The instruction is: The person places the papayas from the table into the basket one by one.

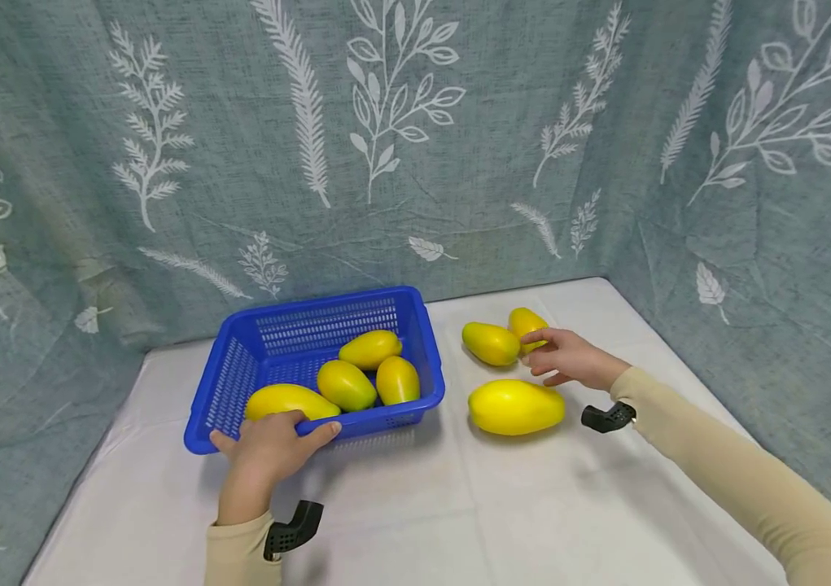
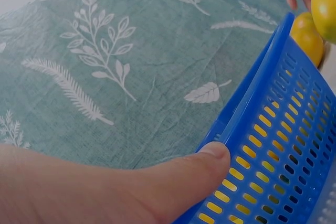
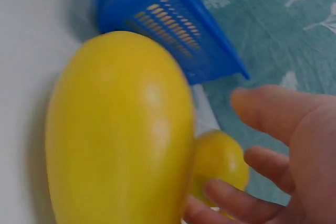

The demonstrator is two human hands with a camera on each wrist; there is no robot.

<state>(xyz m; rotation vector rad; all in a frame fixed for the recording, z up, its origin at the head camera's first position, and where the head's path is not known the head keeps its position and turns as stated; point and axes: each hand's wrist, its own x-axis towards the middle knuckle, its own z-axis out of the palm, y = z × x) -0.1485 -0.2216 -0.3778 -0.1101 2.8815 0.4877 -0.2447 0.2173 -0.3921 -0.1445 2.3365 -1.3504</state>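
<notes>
My left hand (image 1: 273, 452) grips the near rim of a blue plastic basket (image 1: 422, 346), its thumb (image 2: 212, 153) on the outside wall. Inside the basket lie several yellow mangoes (image 1: 345, 385), one of them close by the left fingers. My right hand (image 1: 569, 356) hovers with loosely bent, spread fingers beside a yellow mango (image 1: 525, 323), which it partly covers in the head view; contact cannot be told. Just left of that one is a greenish-yellow mango (image 1: 490, 343). Nearer to me lies a larger oval yellow fruit (image 1: 516, 407), filling much of the right wrist view, apart from the fingers.
A white cloth covers the table (image 1: 415, 529). Green curtain fabric (image 1: 415, 163) with white leaf patterns hangs behind the table and along both sides. The basket stands at the back left, near the curtain.
</notes>
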